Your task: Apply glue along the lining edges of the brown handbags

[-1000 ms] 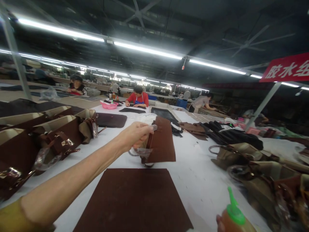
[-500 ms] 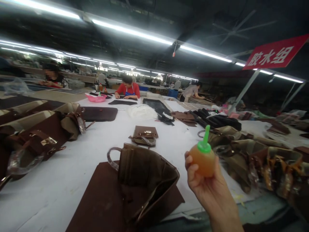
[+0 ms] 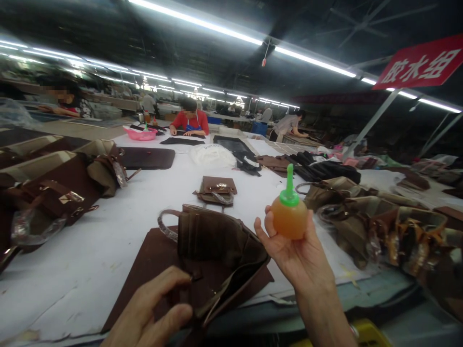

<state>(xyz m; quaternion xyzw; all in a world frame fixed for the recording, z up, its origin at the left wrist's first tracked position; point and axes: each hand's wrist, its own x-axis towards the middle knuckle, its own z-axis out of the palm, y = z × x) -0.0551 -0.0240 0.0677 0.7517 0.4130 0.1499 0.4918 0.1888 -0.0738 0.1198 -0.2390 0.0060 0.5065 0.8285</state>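
My right hand (image 3: 294,253) is raised over the near table edge and wraps around an orange squeeze bottle (image 3: 289,217) with a green nozzle pointing up. My left hand (image 3: 152,311) is at the bottom, fingers spread, touching the near edge of an open brown handbag (image 3: 217,246). The bag lies on a dark brown mat (image 3: 155,270) on the white table (image 3: 90,246). A small brown flap piece (image 3: 217,189) with a metal clasp lies beyond the bag.
Brown bags (image 3: 54,188) line the left side and olive and brown bags (image 3: 379,217) crowd the right. Farther back lie a white bag (image 3: 212,155), a dark panel (image 3: 146,157) and a pink basin (image 3: 140,133). Other people (image 3: 190,123) work at the far end.
My left hand let go of the small brown piece far out on the table and came back to the open bag near me. My right hand lifted the bottle up into view.
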